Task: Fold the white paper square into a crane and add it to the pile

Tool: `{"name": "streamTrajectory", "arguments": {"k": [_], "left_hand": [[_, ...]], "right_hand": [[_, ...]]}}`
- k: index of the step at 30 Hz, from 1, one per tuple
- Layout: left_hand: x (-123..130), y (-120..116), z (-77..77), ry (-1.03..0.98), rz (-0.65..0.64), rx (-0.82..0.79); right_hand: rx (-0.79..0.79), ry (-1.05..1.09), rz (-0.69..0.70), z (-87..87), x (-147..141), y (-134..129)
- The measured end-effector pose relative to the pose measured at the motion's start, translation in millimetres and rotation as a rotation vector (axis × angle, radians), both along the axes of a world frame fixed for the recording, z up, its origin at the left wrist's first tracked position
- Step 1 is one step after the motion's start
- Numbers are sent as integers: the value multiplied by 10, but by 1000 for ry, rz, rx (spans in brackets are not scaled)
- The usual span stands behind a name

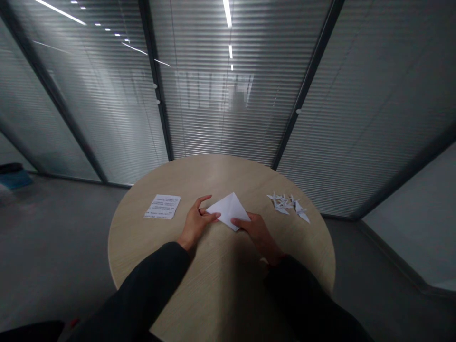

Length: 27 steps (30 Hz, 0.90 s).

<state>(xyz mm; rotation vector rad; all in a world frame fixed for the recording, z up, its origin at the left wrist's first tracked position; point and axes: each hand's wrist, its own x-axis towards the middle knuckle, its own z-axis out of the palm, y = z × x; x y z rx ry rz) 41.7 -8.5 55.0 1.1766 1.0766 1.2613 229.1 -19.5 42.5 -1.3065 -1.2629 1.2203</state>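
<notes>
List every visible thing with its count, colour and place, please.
Round table: 1, pale wood, centre
Held paper: 1, white, over table's middle
Printed paper: count unclear, white, table's left
Paper birds: several overlapping, white, table's right
Blinds: several, grey, background
Frame posts: several, dark, background
Light strips: several, white, top
Container: 1, blue and black, far left
Wall: 1, pale, right
Floor: 1, grey, below
Unclear object: 1, black, lower left
Unclear speck: 1, red, lower left
Sleeves: 2, dark, lower
Left hand: 1, bare, paper's left
Right hand: 1, bare, paper's right
</notes>
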Motion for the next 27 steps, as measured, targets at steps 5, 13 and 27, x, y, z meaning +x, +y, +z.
{"name": "streamTrajectory", "arguments": {"k": [5,13,27], "left_hand": [[-40,18,34,-91,-64,-61],[-104,73,36,-183,-79,-133],[-116,57,31,-237,-114,-124]], "right_hand": [[3,90,21,55,-2,-32],[-11,105,32,60,39,-16],[-18,146,61,-14,93,22]]}}
